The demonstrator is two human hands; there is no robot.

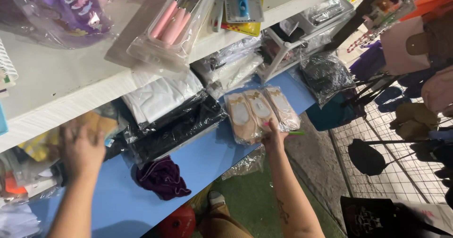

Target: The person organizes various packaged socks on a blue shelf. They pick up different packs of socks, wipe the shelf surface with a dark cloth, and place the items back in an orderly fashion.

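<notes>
My right hand [273,135] rests on the near edge of a clear packet of beige socks [257,109] that lies on the blue shelf [207,155], and it also holds a thin green stick [296,133]. My left hand [81,149] reaches under the white upper shelf [71,84] and presses on a yellow packet [96,122] among bagged goods. Its fingers are spread flat. A crumpled dark purple garment [163,177] lies loose on the blue shelf between my two arms.
Black bagged cloth [177,125] and white bagged cloth [158,96] sit behind the purple garment. Pink-handled tools in a clear bag [172,23] lie on the upper shelf. A wire grid with hanging slippers and bags [406,125] stands at the right. A green floor mat [255,205] lies below.
</notes>
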